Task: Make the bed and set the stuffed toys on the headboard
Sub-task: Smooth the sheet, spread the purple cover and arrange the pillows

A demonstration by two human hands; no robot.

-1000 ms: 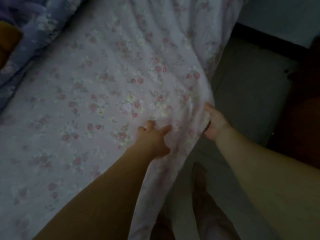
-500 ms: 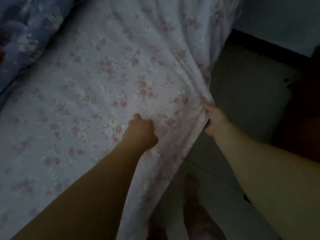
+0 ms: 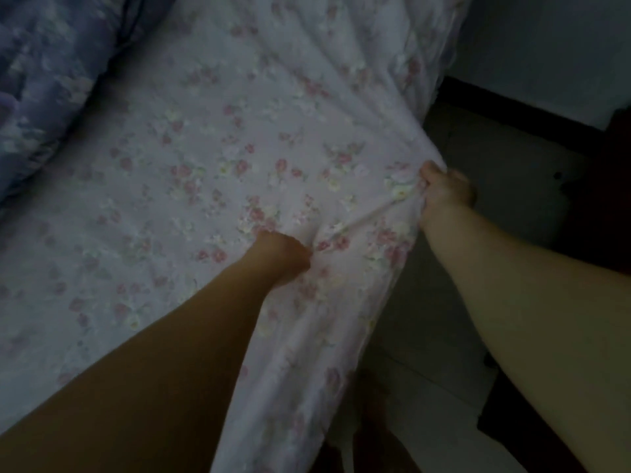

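A pale pink bed sheet (image 3: 211, 172) printed with small flowers covers the mattress and hangs over its right side. My left hand (image 3: 281, 257) grips a bunch of the sheet on top, near the bed's edge, fingers curled into the cloth. My right hand (image 3: 444, 192) grips the sheet right at the edge, where the cloth is pulled into a ridge between both hands. No stuffed toy shows in the head view.
A blue floral quilt (image 3: 44, 80) lies bunched at the upper left of the bed. Grey floor tiles (image 3: 495, 186) run along the bed's right side. Dark furniture (image 3: 601, 213) stands at the far right, a pale wall (image 3: 546, 46) behind.
My left hand has closed from loosely spread fingers into a fist on the sheet. My right hand has risen onto the edge, and the cloth between the hands is drawn into a fold.
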